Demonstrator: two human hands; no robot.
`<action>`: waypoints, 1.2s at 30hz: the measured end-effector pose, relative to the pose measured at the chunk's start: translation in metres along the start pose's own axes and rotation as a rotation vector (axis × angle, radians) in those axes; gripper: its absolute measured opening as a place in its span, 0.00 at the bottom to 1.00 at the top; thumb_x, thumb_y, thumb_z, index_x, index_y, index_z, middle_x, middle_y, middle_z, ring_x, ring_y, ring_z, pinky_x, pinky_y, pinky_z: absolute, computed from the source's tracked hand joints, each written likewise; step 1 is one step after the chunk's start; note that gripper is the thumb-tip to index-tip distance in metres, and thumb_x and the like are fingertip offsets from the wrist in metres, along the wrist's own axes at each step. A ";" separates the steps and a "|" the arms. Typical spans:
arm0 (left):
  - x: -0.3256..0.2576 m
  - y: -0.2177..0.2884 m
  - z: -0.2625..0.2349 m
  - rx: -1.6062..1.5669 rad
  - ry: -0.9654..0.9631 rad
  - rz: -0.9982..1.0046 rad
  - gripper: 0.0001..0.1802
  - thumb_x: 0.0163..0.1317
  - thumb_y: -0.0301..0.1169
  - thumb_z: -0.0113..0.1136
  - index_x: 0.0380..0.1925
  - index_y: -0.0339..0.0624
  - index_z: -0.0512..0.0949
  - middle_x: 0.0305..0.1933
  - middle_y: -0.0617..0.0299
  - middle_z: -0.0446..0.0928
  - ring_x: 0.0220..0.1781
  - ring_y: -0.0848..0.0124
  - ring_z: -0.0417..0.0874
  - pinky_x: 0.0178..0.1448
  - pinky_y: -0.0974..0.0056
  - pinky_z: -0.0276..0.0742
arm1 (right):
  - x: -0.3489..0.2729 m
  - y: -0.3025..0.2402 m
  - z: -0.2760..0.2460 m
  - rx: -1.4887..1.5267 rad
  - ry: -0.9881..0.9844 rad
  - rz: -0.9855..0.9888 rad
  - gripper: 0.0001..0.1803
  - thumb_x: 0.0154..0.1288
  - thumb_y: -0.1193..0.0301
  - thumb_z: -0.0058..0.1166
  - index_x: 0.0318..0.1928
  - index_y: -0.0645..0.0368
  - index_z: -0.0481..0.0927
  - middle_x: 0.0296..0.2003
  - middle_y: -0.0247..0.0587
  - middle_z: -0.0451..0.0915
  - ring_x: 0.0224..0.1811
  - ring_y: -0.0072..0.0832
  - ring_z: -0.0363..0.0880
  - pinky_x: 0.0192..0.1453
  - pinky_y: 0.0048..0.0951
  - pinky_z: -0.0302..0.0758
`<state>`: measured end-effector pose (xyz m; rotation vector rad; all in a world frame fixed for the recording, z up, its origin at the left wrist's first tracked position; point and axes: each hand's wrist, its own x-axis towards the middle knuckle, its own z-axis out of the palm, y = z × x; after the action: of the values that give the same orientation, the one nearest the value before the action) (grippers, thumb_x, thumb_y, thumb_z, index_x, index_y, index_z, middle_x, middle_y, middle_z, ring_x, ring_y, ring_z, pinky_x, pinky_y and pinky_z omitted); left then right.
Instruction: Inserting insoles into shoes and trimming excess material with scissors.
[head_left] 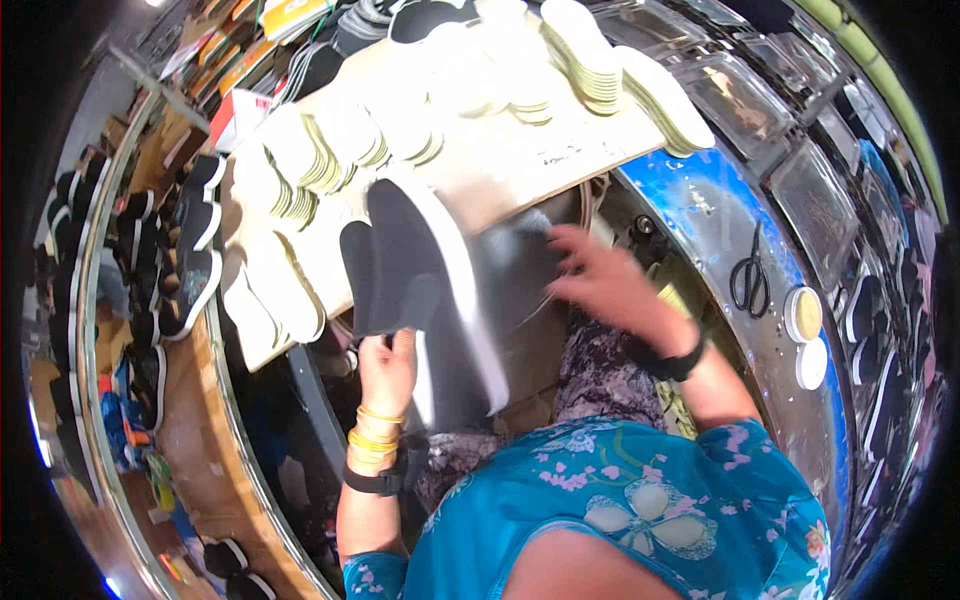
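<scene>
My left hand (388,368) is closed on the lower edge of a pair of black shoes (405,240) with white soles, held tilted in front of me. Blur softens the lower end of the shoes. To their right, my right hand (605,280) is raised with its fingers apart and somewhat blurred. Beside its fingertips is a smeared dark grey shape (515,265); its kind cannot be made out, nor whether the fingers touch it. Beyond the shoes, stacks of pale insole-shaped pieces (585,60) lie on a whitish board (560,180).
A blue, worn bench (715,215) on the right bears black scissors (750,280), an open round tub (803,315) and a white lid (811,364). Racks of black shoes (190,250) line the left. Metal-framed trays (740,100) stand at the far right.
</scene>
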<state>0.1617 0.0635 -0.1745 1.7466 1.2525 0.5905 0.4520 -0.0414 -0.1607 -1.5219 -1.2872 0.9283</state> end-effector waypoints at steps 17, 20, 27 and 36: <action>0.164 0.210 -0.038 0.541 -0.743 0.229 0.16 0.62 0.36 0.54 0.41 0.31 0.74 0.28 0.65 0.75 0.32 0.80 0.72 0.39 0.71 0.71 | 0.138 0.009 -0.200 -1.031 0.288 0.151 0.28 0.46 0.62 0.60 0.50 0.58 0.74 0.47 0.49 0.76 0.50 0.43 0.73 0.55 0.35 0.69; 0.239 0.241 0.054 0.478 -0.646 0.621 0.19 0.64 0.40 0.51 0.44 0.33 0.74 0.32 0.62 0.77 0.33 0.74 0.75 0.38 0.69 0.71 | 0.132 0.024 -0.238 -1.242 0.344 0.337 0.30 0.45 0.62 0.60 0.52 0.55 0.73 0.49 0.44 0.74 0.54 0.43 0.67 0.57 0.36 0.67; 0.322 0.242 0.135 1.108 -0.382 0.554 0.35 0.51 0.50 0.61 0.46 0.27 0.72 0.44 0.40 0.76 0.48 0.52 0.77 0.53 0.60 0.71 | 0.127 0.035 -0.236 -1.059 0.282 0.078 0.23 0.45 0.67 0.59 0.45 0.60 0.77 0.44 0.48 0.76 0.50 0.42 0.71 0.55 0.37 0.68; 0.356 0.132 0.084 0.969 -0.242 0.761 0.28 0.50 0.51 0.61 0.36 0.34 0.76 0.38 0.44 0.75 0.45 0.50 0.73 0.50 0.55 0.69 | 0.233 0.032 -0.101 -0.812 0.111 -0.570 0.14 0.44 0.70 0.58 0.33 0.62 0.75 0.32 0.47 0.74 0.40 0.43 0.72 0.44 0.41 0.70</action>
<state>0.4280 0.3453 -0.1423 3.0443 0.6733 0.1281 0.5962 0.1702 -0.1581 -1.5899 -1.9983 -0.0793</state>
